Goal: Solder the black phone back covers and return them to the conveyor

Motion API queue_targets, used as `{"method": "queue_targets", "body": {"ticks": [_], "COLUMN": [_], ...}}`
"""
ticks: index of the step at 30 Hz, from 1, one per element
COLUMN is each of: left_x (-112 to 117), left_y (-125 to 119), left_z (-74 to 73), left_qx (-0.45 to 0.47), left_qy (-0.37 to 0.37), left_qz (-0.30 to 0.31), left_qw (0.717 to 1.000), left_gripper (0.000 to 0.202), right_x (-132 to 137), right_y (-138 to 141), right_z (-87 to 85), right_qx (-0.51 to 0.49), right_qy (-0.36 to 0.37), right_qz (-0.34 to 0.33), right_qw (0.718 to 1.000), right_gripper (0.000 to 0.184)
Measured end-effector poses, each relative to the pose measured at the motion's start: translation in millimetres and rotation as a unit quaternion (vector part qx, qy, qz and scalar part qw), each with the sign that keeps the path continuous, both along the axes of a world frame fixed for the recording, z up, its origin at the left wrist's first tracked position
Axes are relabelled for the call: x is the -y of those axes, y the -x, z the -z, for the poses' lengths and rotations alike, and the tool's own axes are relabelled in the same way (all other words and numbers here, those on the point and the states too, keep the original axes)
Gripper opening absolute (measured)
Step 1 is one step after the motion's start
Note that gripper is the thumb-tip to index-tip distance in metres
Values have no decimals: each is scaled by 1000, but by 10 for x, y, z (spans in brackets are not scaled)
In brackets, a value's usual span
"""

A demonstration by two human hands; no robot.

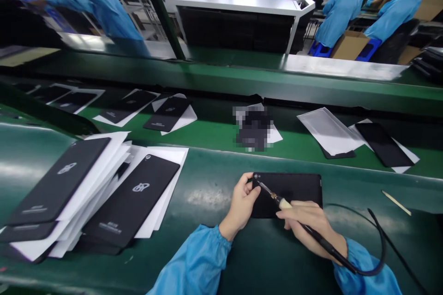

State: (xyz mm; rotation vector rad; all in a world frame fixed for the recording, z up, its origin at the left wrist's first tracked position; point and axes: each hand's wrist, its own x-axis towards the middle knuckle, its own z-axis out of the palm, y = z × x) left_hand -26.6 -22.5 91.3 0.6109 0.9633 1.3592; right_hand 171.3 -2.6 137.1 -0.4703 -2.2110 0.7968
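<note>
Snugly against left hand, black phone case

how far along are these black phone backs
Done: perhaps the black backs on white sheets at left. In hand: one back, held by the left hand, the right hand putting a soldering iron to its corner. Remaining: perhaps the backs on the far green belt.

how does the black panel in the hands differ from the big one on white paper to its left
The held black panel, gripped by the left hand, lies sideways on the bare green belt, with the soldering iron from the right hand at it. The black panel on white paper lies lengthwise, untouched, its logo showing. Both are flat black rectangles.
</note>
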Motion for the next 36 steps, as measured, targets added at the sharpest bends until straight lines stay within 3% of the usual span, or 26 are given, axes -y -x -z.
{"method": "queue_targets", "body": {"ticks": [7, 18, 25, 31, 36], "left_x": [-8, -1, 4, -1, 4], "left_y": [-1, 10, 18, 7, 13], "left_z": [-17, 13, 1, -19, -2], "left_qx": [-11, -22, -24, -18, -17], "left_qy": [5, 5, -2, 3, -3], "left_qz": [-4, -3, 5, -2, -1], "left_qw": [1000, 1000, 1000, 1000, 1000], "left_gripper": [33, 33, 32, 32, 31], "right_x": [-34, -115, -143, -75, -147], "right_y": [29, 30, -54, -218, -130], "right_z": [70, 3, -53, -143, -173], "right_qx": [20, 73, 69, 81, 27], "right_qy": [-15, -74, -40, 88, 14], "right_qz": [10, 4, -25, 64, 83], "right_qw": [1000, 995, 997, 991, 996], "right_gripper": [29, 28, 30, 35, 27]}}
